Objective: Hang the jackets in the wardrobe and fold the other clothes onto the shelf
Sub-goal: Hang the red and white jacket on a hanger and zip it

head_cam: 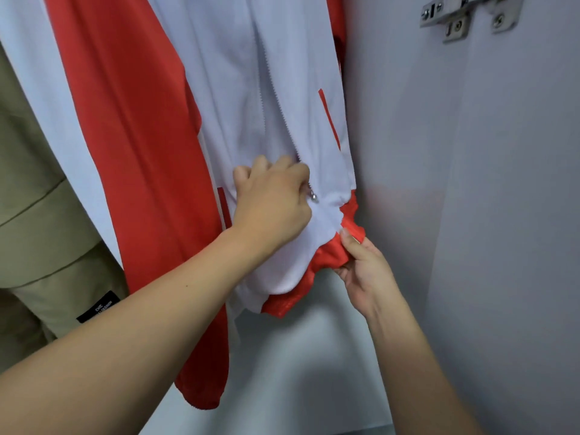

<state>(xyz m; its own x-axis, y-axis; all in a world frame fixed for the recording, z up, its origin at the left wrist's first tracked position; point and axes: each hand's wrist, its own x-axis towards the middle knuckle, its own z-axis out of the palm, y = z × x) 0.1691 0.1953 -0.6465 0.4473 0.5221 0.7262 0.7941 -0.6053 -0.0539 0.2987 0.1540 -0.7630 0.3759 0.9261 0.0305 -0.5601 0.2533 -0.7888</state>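
Observation:
A white and red zip jacket (pixel 238 98) hangs inside the wardrobe, filling the upper middle of the view. Its long red and white sleeve (pixel 138 171) drops down on the left. My left hand (pixel 273 199) is curled on the white front by the zip, next to the small metal zip pull (pixel 314 196). My right hand (pixel 361 265) pinches the red elastic hem (pixel 332 252) at the jacket's bottom right corner. The hanger and rail are out of view.
A khaki jacket (pixel 37 215) with a black label hangs at the left, beside the red sleeve. The white wardrobe side wall (pixel 470 183) stands close on the right, with a metal hinge (pixel 467 17) at the top. The white wardrobe floor (pixel 298 372) lies below.

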